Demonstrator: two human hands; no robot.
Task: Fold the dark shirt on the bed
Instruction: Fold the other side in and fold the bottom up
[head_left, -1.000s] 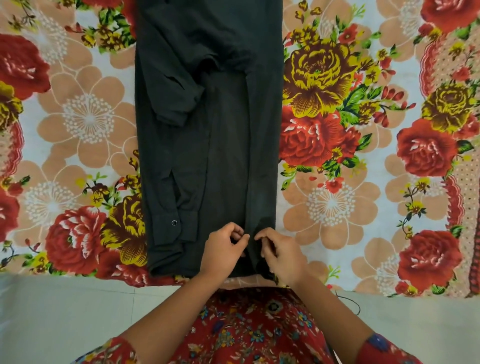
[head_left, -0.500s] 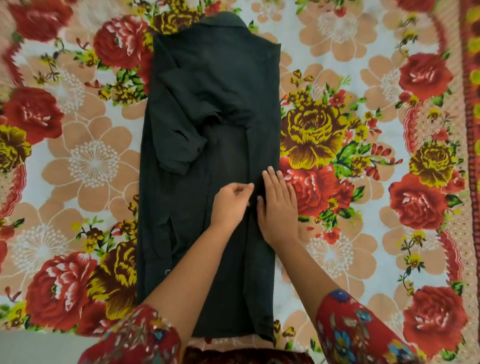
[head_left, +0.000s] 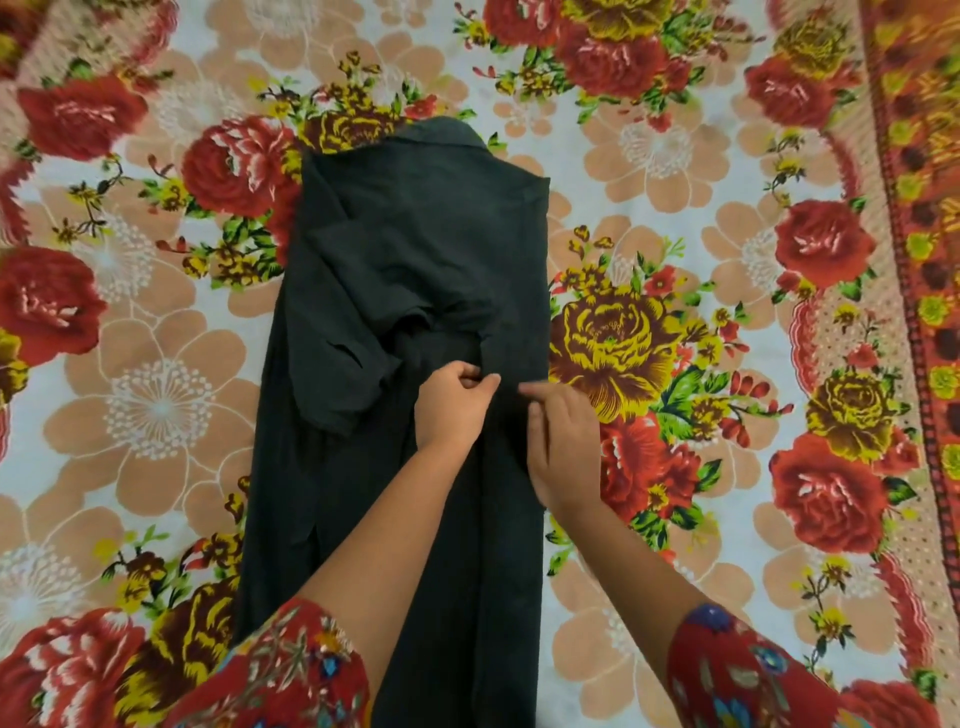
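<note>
Shirt (head_left: 415, 249), dark matte cloth, long folded strip

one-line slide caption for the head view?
Both hands, left hand and right hand, pinch the dark shirt mid-length on the floral bedsheet.

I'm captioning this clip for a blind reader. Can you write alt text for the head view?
Two hands, the left hand and right hand, pinch the middle of a dark shirt laid lengthwise on a floral bedsheet. The shirt's sides and sleeves are already folded inward, collar at the far end.
</note>
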